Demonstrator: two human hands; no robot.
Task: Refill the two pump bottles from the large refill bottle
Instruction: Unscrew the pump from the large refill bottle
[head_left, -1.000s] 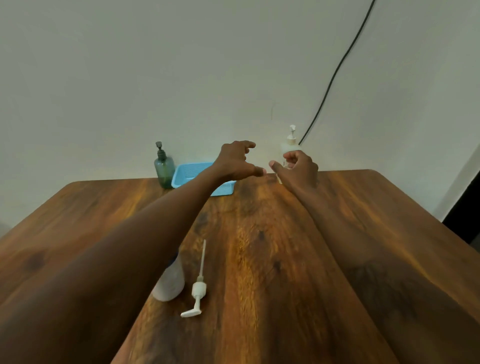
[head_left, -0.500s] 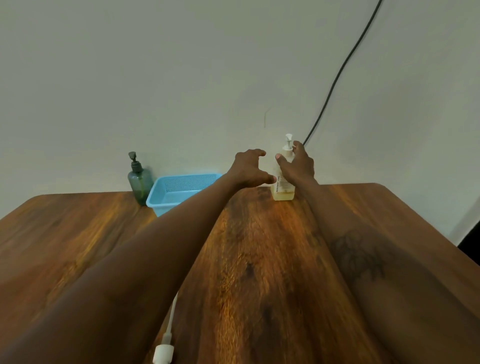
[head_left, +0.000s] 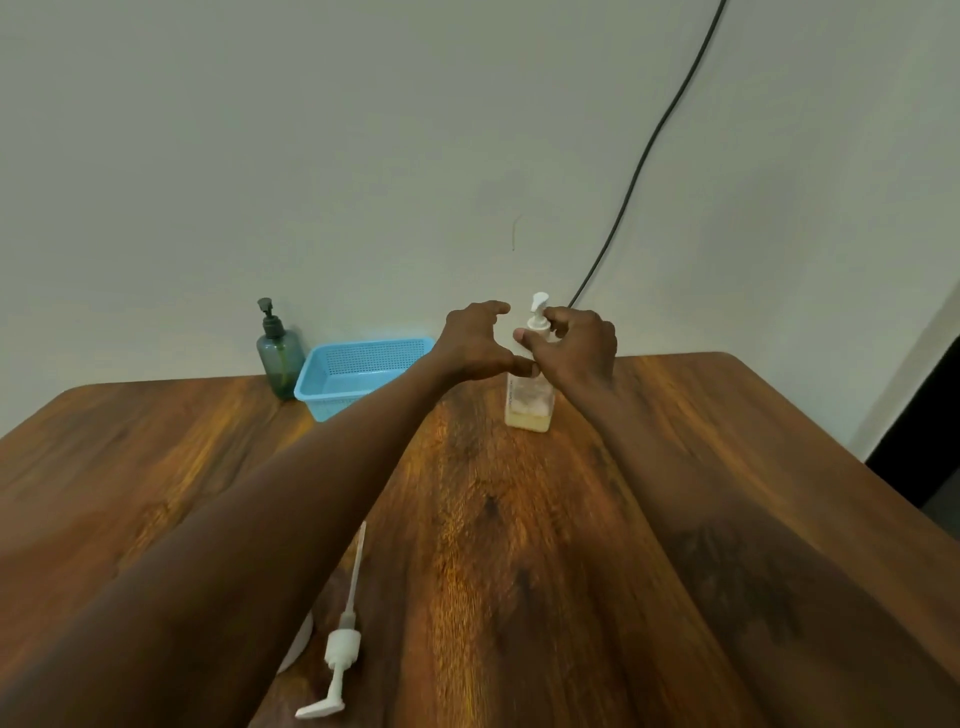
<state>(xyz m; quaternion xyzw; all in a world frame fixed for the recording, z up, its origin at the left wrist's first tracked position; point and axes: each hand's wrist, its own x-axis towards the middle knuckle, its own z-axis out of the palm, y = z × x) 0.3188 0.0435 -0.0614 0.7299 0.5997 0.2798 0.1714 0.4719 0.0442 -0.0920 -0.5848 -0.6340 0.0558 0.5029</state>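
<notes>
a: what fills the frame?
b: a brown wooden desk (head_left: 727, 467) across the lower half, a pale wall above it, a black cable (head_left: 644, 156) running down the upper right.
a: and smaller things?
b: a light blue perforated plastic basket (head_left: 358, 376) left of centre at the desk's far edge, with a dark green pump bottle (head_left: 279, 353) just beside its left side.
a: the other bottle?
b: a clear pump bottle with a little yellowish liquid (head_left: 529, 400) stands upright at centre. the right hand (head_left: 576, 345) is closed around its white pump collar; the left hand (head_left: 475, 345) is spread open beside it, thumb at the bottle's side.
a: lower left?
b: a loose white pump head with its tube (head_left: 340, 649) lies on the desk, next to a white container (head_left: 296, 649) mostly hidden by the left forearm.
</notes>
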